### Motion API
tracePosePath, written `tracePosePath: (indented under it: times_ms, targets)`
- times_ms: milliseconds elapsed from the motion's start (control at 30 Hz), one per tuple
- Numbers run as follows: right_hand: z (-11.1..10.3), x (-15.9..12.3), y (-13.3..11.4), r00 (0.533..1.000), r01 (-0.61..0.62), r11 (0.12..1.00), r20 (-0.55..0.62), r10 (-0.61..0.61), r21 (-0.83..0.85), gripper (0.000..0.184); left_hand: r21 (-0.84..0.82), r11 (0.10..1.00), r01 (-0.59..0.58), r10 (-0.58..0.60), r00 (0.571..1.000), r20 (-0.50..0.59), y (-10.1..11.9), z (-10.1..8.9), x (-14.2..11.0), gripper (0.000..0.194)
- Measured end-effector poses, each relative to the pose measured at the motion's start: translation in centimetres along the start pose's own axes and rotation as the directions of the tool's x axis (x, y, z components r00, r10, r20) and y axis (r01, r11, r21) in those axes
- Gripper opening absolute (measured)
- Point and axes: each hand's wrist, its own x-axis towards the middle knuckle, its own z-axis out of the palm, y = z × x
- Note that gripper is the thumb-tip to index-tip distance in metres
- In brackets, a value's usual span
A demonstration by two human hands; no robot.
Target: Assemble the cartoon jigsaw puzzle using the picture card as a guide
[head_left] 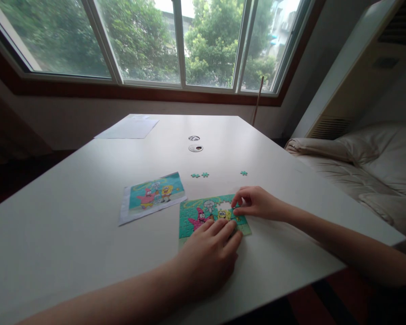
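Observation:
A jigsaw puzzle (187, 220) with pink and yellow cartoon figures lies on the white table, with a gap (224, 206) showing in its upper right part. My left hand (211, 253) rests palm down across the puzzle's lower side, fingers stretched out. At the right edge of the gap, my right hand (253, 203) has thumb and forefinger pinched together on a puzzle piece, mostly hidden by the fingertips. Several loose green puzzle pieces lie beyond the puzzle, among them one piece (205, 174) near the middle and another piece (244, 173) farther right.
A printed picture sheet (155, 194) with the same cartoon scene lies left of the puzzle. Two round flat items (196, 148) sit farther back on the table (88, 198). White paper (128, 128) covers the far left corner. A pale sofa (365, 153) stands at the right.

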Motion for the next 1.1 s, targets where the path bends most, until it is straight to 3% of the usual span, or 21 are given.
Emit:
tracePosePath:
  times_ms: [500, 633, 733, 867, 1000, 1100]
  targets:
    - [-0.2, 0.0, -0.3, 1.000, 0.003, 1.000, 0.028, -0.002, -0.006, 0.016, 0.054, 0.997, -0.047, 0.046, 0.999, 0.024, -0.2, -0.3, 0.1, 0.032]
    - [-1.2, 0.1, -0.6, 0.993, 0.081, 0.997, 0.082, -0.080, -0.007, 0.015, 0.063, 0.996, -0.055, 0.054, 0.998, 0.021, -0.1, -0.5, 0.2, 0.032]
    - [-3.0, 1.1, 1.0, 0.989, 0.125, 0.992, 0.085, -0.122, -0.031, 0.018, 0.071, 0.995, -0.068, 0.066, 0.997, 0.033, -0.2, -0.7, 0.1, 0.032]
    - [-5.9, 3.3, 5.4, 0.999, -0.022, 0.977, -0.054, 0.011, -0.211, 0.020, 0.085, 0.993, -0.076, 0.074, 0.997, 0.035, -0.7, -1.1, -0.2, 0.034]
    - [-7.4, 4.5, 8.8, 0.994, -0.099, 0.968, 0.018, 0.106, -0.231, 0.027, 0.090, 0.995, -0.037, 0.036, 0.999, 0.013, -1.9, -1.7, -0.6, 0.033]
    - [-7.2, 4.8, 9.2, 0.992, -0.101, 0.974, 0.052, 0.114, -0.203, 0.034, 0.107, 0.994, 0.026, -0.023, 0.999, -0.022, -3.0, -1.8, -1.0, 0.032]
